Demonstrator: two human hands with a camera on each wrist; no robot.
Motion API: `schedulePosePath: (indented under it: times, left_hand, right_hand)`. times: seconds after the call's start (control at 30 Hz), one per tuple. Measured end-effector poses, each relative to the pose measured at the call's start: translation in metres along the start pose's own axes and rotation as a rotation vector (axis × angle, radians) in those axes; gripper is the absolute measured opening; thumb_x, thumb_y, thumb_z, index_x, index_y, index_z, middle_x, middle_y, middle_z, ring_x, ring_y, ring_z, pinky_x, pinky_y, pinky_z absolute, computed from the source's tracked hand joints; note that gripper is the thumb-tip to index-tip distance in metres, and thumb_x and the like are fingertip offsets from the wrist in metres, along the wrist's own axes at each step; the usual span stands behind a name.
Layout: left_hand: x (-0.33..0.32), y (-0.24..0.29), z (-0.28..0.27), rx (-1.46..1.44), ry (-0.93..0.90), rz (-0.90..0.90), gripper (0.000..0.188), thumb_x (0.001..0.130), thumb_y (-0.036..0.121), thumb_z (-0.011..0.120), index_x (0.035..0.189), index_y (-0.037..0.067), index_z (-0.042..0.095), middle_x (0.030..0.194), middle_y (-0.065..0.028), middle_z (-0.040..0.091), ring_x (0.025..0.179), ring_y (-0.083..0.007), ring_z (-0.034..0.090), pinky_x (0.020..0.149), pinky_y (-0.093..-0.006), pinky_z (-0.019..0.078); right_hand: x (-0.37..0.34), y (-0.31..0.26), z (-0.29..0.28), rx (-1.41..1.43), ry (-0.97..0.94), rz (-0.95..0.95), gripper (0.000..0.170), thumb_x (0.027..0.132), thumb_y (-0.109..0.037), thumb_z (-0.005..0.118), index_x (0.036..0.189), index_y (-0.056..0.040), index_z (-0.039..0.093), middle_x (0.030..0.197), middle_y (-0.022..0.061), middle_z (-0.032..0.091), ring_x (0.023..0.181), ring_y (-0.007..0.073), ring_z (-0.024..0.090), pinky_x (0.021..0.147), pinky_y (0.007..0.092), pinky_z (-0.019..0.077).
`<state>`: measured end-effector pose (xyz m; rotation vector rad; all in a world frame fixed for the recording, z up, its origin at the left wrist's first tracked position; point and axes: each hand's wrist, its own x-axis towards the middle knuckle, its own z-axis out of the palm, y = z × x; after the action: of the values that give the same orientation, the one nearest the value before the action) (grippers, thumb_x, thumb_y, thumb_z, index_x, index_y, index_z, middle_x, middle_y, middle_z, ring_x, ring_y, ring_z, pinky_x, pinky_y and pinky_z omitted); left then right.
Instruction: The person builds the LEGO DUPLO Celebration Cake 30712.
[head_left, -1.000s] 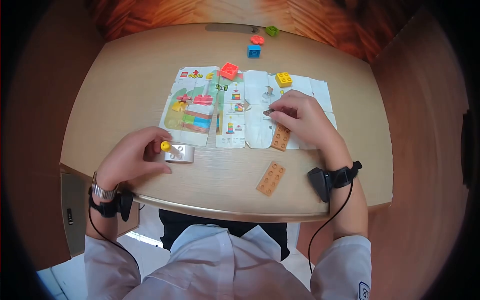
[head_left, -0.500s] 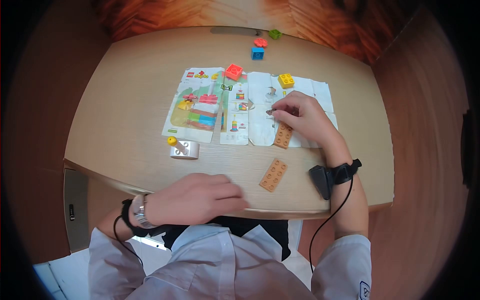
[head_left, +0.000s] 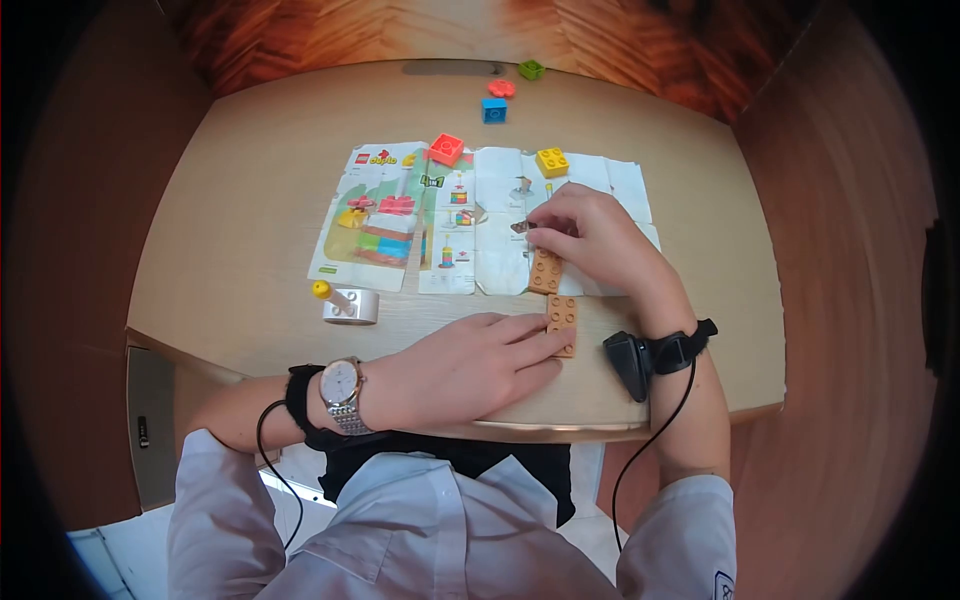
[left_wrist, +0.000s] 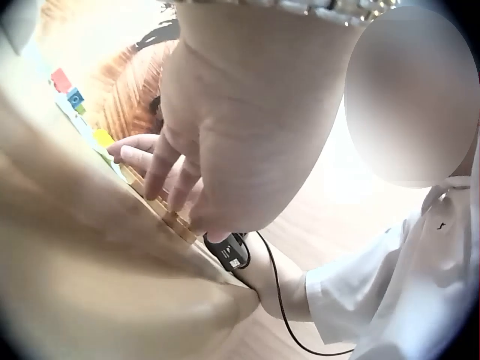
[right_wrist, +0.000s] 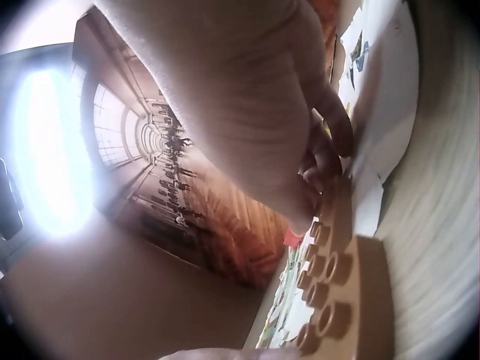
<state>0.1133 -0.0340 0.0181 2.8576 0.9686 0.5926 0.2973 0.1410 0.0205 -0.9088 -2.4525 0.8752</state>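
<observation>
Two tan studded bricks stand end to end at mid-right in the head view. The far tan brick lies partly on the instruction sheet; my right hand grips its far end with curled fingers, which cover that end. In the right wrist view, the curled fingers are at the brick's end. My left hand lies low over the table, its extended fingers spread over the near tan brick. The left wrist view shows these fingers reaching down to the bricks.
A white piece with a yellow-tipped peg stands left. A red brick and yellow brick sit at the sheet's far edge. Beyond are a blue brick, red flower piece and green brick.
My left hand has left the white piece and moved right to the near tan brick. That brick has turned and moved up against the far one. My right hand has stayed at the far brick.
</observation>
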Motion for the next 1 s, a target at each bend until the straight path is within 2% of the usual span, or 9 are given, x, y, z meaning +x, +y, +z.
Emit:
schedulePosePath:
  times: [0.07, 0.13, 0.23, 0.37, 0.43, 0.53, 0.73, 0.83, 1.0]
  left_hand:
    - [0.004, 0.001, -0.004, 0.047, 0.048, 0.014, 0.033, 0.092, 0.016, 0.064, 0.125, 0.011, 0.067, 0.145, -0.0085, 0.062, 0.120, -0.0226, 0.066, 0.088, -0.0336, 0.0598]
    - [0.004, 0.008, -0.015, -0.070, -0.186, 0.007, 0.033, 0.092, 0.015, 0.065, 0.124, 0.012, 0.068, 0.139, -0.0075, 0.064, 0.122, -0.0229, 0.066, 0.089, -0.0330, 0.0598]
    - [-0.001, 0.012, -0.027, -0.172, -0.337, -0.022, 0.033, 0.091, 0.015, 0.066, 0.124, 0.012, 0.068, 0.135, -0.0064, 0.065, 0.120, -0.0223, 0.067, 0.088, -0.0325, 0.0598]
    - [-0.010, 0.007, -0.013, -0.200, -0.031, 0.012, 0.033, 0.091, 0.016, 0.068, 0.124, 0.013, 0.069, 0.125, -0.0043, 0.068, 0.109, -0.0201, 0.068, 0.084, -0.0325, 0.0600]
    - [-0.012, 0.000, -0.005, -0.126, 0.110, -0.001, 0.029, 0.091, 0.019, 0.071, 0.120, 0.013, 0.070, 0.108, -0.0025, 0.067, 0.096, -0.0200, 0.068, 0.075, -0.0348, 0.0590]
    - [-0.015, -0.001, -0.010, -0.144, -0.066, -0.079, 0.024, 0.091, 0.023, 0.075, 0.111, 0.012, 0.069, 0.096, -0.0033, 0.062, 0.087, -0.0235, 0.068, 0.070, -0.0388, 0.0570]
    - [-0.022, -0.006, -0.022, -0.206, -0.091, -0.280, 0.028, 0.089, 0.030, 0.081, 0.098, 0.010, 0.062, 0.092, -0.0075, 0.060, 0.083, -0.0305, 0.068, 0.068, -0.0427, 0.0556]
    - [-0.024, -0.008, -0.028, -0.196, -0.138, -0.316, 0.030, 0.091, 0.027, 0.079, 0.107, 0.008, 0.063, 0.096, -0.0104, 0.061, 0.086, -0.0319, 0.070, 0.071, -0.0443, 0.0570]
    - [-0.026, -0.008, -0.027, -0.201, -0.124, -0.340, 0.029, 0.091, 0.029, 0.079, 0.103, 0.009, 0.062, 0.096, -0.0101, 0.060, 0.085, -0.0324, 0.069, 0.069, -0.0440, 0.0568]
  right_hand:
    - [-0.001, 0.001, -0.002, 0.019, -0.001, 0.022, 0.027, 0.091, -0.022, 0.083, 0.106, -0.0009, 0.079, 0.103, 0.0161, 0.073, 0.093, 0.0287, 0.071, 0.082, 0.0391, 0.0572]
    - [-0.002, 0.002, -0.002, 0.072, -0.009, 0.038, 0.028, 0.090, -0.021, 0.085, 0.107, -0.0001, 0.078, 0.101, 0.0151, 0.073, 0.092, 0.0266, 0.071, 0.083, 0.0375, 0.0578]
    - [0.000, 0.001, -0.002, 0.081, -0.021, 0.066, 0.029, 0.089, -0.021, 0.086, 0.108, 0.0003, 0.078, 0.101, 0.0143, 0.073, 0.091, 0.0249, 0.071, 0.082, 0.0366, 0.0579]
    - [0.000, 0.000, -0.001, 0.070, -0.026, 0.073, 0.030, 0.089, -0.021, 0.086, 0.109, 0.0003, 0.078, 0.100, 0.0141, 0.073, 0.090, 0.0246, 0.071, 0.082, 0.0363, 0.0577]
    - [0.000, -0.001, -0.001, 0.044, -0.040, 0.074, 0.030, 0.089, -0.021, 0.086, 0.109, -0.0003, 0.078, 0.100, 0.0139, 0.073, 0.090, 0.0245, 0.071, 0.082, 0.0363, 0.0576]
    - [0.000, 0.002, 0.000, 0.058, -0.037, 0.061, 0.030, 0.089, -0.021, 0.086, 0.111, -0.0015, 0.079, 0.100, 0.0138, 0.073, 0.090, 0.0243, 0.071, 0.082, 0.0364, 0.0575]
    - [-0.001, 0.004, -0.002, 0.032, -0.047, 0.060, 0.031, 0.090, -0.022, 0.086, 0.114, -0.0026, 0.078, 0.102, 0.0137, 0.072, 0.091, 0.0241, 0.070, 0.083, 0.0363, 0.0571]
    - [-0.002, 0.002, -0.004, 0.056, -0.062, 0.050, 0.032, 0.089, -0.019, 0.087, 0.116, -0.0035, 0.079, 0.102, 0.0082, 0.070, 0.091, 0.0185, 0.066, 0.082, 0.0320, 0.0547]
    - [-0.002, 0.000, -0.006, 0.056, -0.093, 0.057, 0.034, 0.088, -0.020, 0.088, 0.117, -0.0044, 0.079, 0.104, 0.0098, 0.069, 0.093, 0.0210, 0.066, 0.083, 0.0335, 0.0552]
